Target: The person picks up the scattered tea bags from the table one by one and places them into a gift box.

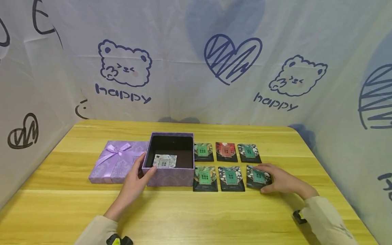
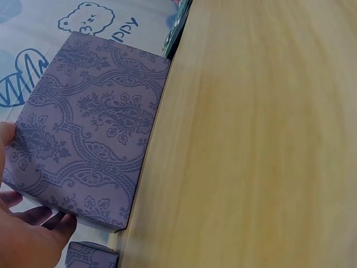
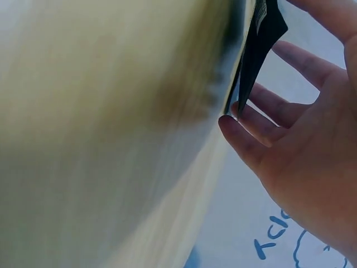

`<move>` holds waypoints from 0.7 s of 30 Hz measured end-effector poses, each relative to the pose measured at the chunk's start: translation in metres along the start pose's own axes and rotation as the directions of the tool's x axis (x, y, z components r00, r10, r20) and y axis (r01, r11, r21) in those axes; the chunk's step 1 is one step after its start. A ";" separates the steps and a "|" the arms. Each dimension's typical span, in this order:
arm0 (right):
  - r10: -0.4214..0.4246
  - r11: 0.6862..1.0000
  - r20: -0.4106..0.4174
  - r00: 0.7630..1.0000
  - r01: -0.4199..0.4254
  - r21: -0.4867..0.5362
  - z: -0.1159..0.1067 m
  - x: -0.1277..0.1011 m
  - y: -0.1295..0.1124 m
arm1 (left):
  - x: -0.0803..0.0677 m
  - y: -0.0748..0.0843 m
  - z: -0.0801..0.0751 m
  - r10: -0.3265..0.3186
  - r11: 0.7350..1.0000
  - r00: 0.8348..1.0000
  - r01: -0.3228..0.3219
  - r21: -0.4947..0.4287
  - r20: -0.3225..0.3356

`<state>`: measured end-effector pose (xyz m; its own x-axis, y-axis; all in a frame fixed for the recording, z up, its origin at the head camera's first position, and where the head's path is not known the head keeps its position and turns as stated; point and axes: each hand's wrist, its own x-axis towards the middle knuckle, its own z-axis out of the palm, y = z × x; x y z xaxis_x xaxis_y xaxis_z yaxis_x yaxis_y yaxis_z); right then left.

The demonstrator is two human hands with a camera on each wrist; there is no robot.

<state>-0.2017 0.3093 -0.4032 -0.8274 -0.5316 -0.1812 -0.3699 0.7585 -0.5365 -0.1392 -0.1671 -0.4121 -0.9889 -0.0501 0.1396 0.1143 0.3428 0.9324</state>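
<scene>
My left hand (image 1: 134,180) holds the open purple gift box (image 1: 171,177) at its left side, the thumb on the front wall near the rim. In the left wrist view the fingers (image 2: 60,224) lie against the box's side and the patterned wall (image 2: 95,128) faces the camera. A pale tea sachet (image 1: 165,161) rests inside. At the right end of the front row, my right hand (image 1: 283,182) grips a dark tea sachet with a green label (image 1: 258,176) by its right part. The right wrist view shows this sachet (image 3: 259,53) tilted, one edge raised, fingers beside it.
Left of the box lies its purple lid (image 1: 116,161) with a ribbon bow, partly behind the box. Other sachets lie in two rows to the right: green (image 1: 205,178), dark floral (image 1: 231,178), red (image 1: 226,151), and more. A printed cloth (image 1: 183,68) hangs behind the wooden table (image 1: 183,217).
</scene>
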 end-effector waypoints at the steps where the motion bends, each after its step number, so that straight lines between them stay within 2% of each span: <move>1: 0.002 1.000 -0.003 1.000 -0.002 -0.004 0.000 0.000 -0.001 | 0.000 0.000 0.000 -0.001 1.000 1.000 0.001 0.000 0.001; 11: 0.023 0.999 -0.046 0.999 -0.024 -0.030 0.002 0.002 -0.014 | 0.000 0.002 -0.001 -0.019 1.000 1.000 0.019 0.011 0.008; 21: -0.011 0.999 -0.065 0.998 0.008 -0.050 0.003 0.006 -0.026 | 0.000 0.001 0.000 -0.012 1.000 1.000 0.012 0.003 0.003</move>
<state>-0.1960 0.2856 -0.3931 -0.8492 -0.5141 -0.1211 -0.3968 0.7723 -0.4961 -0.1393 -0.1670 -0.4114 -0.9905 -0.0513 0.1276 0.1023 0.3453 0.9329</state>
